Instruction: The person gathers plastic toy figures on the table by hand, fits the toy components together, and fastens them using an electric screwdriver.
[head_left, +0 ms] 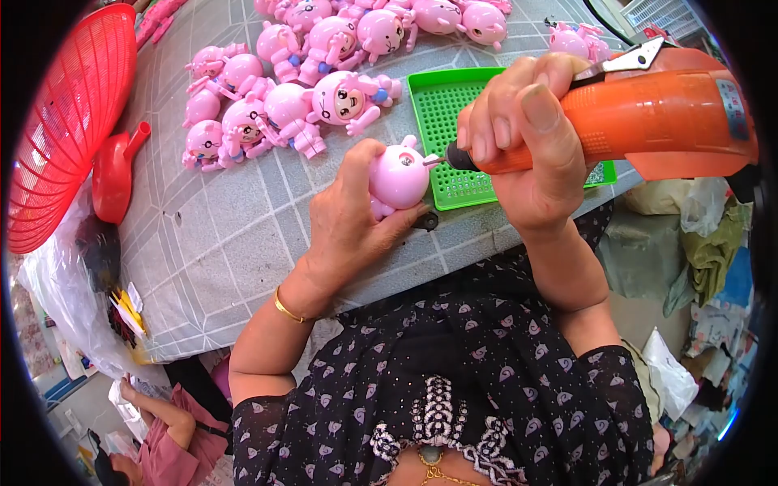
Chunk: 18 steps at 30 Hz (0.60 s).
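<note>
My left hand is closed round a pink toy figure and steadies it over the table near the front edge. In my right hand is an orange electric screwdriver, gripped near its nose and held level. The tip of its bit meets the right side of the toy's round head. Behind my right hand lies a green perforated tray with small metal screws at its near end. A small black piece sits beside my left thumb.
Many pink toy figures are heaped at the back of the grey patterned table. Along the left edge are a red mesh basket and a red plastic container. Another person is at the lower left. Bags lie at right.
</note>
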### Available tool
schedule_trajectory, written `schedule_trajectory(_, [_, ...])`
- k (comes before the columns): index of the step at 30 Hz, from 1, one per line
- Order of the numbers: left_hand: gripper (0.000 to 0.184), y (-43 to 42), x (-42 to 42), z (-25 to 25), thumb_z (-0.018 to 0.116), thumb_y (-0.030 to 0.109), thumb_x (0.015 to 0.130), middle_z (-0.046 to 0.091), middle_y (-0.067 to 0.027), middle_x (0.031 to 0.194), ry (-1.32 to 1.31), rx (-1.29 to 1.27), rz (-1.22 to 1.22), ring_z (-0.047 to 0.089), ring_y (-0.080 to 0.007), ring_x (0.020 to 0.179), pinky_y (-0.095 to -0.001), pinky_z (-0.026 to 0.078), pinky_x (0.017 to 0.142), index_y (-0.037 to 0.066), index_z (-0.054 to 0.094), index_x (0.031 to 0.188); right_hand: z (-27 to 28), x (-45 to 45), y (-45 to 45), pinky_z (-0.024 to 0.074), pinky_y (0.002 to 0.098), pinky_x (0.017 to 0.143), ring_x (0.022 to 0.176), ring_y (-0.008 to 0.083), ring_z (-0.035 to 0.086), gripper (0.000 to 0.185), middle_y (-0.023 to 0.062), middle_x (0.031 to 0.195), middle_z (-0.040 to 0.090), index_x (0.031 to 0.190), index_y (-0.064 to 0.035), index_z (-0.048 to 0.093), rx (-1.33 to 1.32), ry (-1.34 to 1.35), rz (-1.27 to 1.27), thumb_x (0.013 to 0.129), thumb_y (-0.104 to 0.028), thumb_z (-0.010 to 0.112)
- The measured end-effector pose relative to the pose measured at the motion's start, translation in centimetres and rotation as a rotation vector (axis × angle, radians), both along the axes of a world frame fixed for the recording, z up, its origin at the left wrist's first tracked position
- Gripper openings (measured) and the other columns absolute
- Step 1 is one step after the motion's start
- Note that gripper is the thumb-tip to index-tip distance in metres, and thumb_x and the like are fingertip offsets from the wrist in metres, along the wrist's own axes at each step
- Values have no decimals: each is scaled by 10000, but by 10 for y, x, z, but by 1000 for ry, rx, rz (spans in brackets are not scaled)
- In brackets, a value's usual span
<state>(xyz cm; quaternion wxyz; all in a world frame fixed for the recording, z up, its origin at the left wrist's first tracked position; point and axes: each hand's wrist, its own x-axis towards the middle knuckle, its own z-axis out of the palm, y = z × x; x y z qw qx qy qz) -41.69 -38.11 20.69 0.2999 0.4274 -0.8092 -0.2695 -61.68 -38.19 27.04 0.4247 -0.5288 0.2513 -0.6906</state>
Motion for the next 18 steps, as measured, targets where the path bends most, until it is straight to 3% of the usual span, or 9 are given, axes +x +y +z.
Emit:
schedule_trajectory(8, [761,-1,1,-1,879,298,696,628,-186,1095,24,-20,-11,675,-390,868,-439,541,695,52,452,1276,1,3,-2,474,319,563,523,134,491,248,20,683,472,848,-122,397,-43,-13,-18,994,-192,584])
schedule_trajectory(18, [725,-3,2,0,867,315,708,638,-177,1076,26,-72,-25,678,-389,810,-444,537,652,73,469,1264,1,3,1,482,325,588,538,135,493,227,29,708,477,909,-129,384,-34,84,-35,995,-212,577])
